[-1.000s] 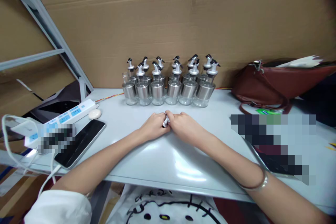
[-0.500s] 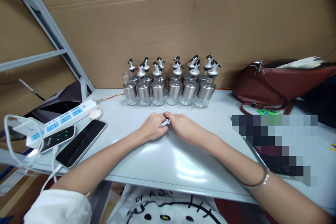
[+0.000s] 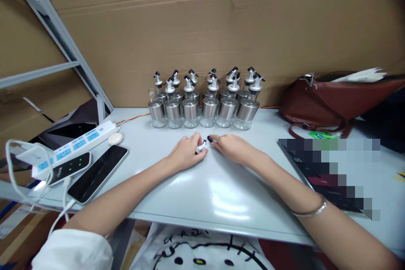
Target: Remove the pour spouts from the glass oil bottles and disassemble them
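Observation:
Over the middle of the table, my left hand (image 3: pixel 186 152) is closed around a silver pourer spout (image 3: pixel 201 147), its lower part hidden by the fingers. Just right of it, my right hand (image 3: pixel 232 148) pinches a small black piece (image 3: pixel 209 139) that looks like the spout's flip cap. A slight gap separates the piece from the spout. Behind the hands, glass bottles with metal sleeves (image 3: pixel 209 107) stand upright in two rows, most topped with silver-and-black pourers. The front-left bottle (image 3: pixel 157 114) has a bare glass neck.
To the left lie a phone (image 3: pixel 98 174), a small device with green lights (image 3: pixel 70 168), a white power strip (image 3: pixel 76 145) with cables, and a round white case (image 3: pixel 115 138). A brown bag (image 3: pixel 344 101) and a partly blurred dark flat item (image 3: pixel 303 164) are on the right.
My right hand has moved slightly right, away from my left hand. The black piece now shows in its fingertips, apart from the silver spout that my left hand keeps.

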Demonstrator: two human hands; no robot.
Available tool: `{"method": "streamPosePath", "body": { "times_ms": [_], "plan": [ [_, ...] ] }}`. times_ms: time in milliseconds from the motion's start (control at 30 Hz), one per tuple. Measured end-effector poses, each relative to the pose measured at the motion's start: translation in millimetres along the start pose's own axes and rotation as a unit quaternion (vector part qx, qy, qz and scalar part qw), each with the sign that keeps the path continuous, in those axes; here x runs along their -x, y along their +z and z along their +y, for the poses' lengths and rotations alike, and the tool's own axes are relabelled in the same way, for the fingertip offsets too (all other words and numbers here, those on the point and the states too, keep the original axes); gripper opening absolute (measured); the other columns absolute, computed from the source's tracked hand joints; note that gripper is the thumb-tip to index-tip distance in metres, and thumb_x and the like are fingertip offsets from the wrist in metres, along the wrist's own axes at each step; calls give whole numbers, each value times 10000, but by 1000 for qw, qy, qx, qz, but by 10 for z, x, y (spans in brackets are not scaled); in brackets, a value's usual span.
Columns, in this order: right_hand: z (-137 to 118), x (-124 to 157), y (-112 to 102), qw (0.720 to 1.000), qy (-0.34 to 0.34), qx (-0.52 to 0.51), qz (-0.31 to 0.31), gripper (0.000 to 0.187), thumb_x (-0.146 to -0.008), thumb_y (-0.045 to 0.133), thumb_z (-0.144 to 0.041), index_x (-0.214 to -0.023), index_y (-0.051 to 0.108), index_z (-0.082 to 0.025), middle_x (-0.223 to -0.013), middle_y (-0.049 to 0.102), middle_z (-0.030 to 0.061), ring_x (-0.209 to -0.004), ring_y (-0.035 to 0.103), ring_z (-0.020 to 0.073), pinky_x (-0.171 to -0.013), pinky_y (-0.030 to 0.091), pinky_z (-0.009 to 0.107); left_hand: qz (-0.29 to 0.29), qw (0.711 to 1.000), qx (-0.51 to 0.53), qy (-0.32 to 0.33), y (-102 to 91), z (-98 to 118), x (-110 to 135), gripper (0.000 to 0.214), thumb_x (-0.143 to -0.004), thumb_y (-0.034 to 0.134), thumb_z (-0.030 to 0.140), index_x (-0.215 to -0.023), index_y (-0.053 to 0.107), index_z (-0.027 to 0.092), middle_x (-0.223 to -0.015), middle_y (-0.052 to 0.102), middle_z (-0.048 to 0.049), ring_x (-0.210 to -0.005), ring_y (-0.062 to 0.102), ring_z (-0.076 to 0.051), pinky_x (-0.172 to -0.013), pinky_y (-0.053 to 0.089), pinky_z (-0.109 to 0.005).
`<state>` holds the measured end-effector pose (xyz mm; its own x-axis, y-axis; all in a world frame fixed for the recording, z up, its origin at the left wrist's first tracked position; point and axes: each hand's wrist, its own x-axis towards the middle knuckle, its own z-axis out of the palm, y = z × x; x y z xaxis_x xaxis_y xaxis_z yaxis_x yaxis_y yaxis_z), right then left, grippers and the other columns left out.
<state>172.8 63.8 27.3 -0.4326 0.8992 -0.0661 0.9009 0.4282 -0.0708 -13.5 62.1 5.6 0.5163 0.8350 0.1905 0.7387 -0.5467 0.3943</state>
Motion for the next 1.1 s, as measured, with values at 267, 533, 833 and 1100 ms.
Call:
{"method": "streamPosePath", "body": {
  "times_ms": [267, 533, 833, 1100],
  "plan": [
    [-59, 42, -55, 973, -118, -185, 71, 308, -981, 321, -268, -944, 604, -153, -877, 665, 85, -780, 599, 175, -704, 392, 256, -1, 998, 46, 34, 45, -66, -1, 200, -794, 501, 289, -882, 333, 227, -756, 493, 6, -687, 516, -197, -649, 382, -291],
    [-58, 66, -91, 959, -137, -247, 20, 318, -961, 353, -300, -818, 602, -162, -735, 615, 37, -646, 515, 137, -628, 349, 235, -38, 995, -3, 95, 55, -33, -8, 128, -812, 455, 275, -850, 348, 215, -760, 519, 5, -679, 507, -184, -771, 380, -334],
    [-76, 101, -222, 982, -54, -169, 57, 429, -960, 342, -341, -668, 601, -164, -581, 549, 24, -540, 426, 125, -567, 282, 251, -37, 996, 15, 74, 11, 3, 3, 102, -856, 471, 242, -893, 383, 207, -927, 599, -34, -813, 557, -192, -839, 374, -347],
    [165, 27, -170, 968, -80, -187, 146, 193, -843, 464, -114, -862, 653, -146, -815, 585, 58, -688, 530, 146, -656, 384, 237, -21, 998, 37, 53, 10, 17, -5, 161, -879, 492, 315, -871, 368, 213, -855, 564, 10, -684, 514, -155, -833, 381, -340]
  ]
}}
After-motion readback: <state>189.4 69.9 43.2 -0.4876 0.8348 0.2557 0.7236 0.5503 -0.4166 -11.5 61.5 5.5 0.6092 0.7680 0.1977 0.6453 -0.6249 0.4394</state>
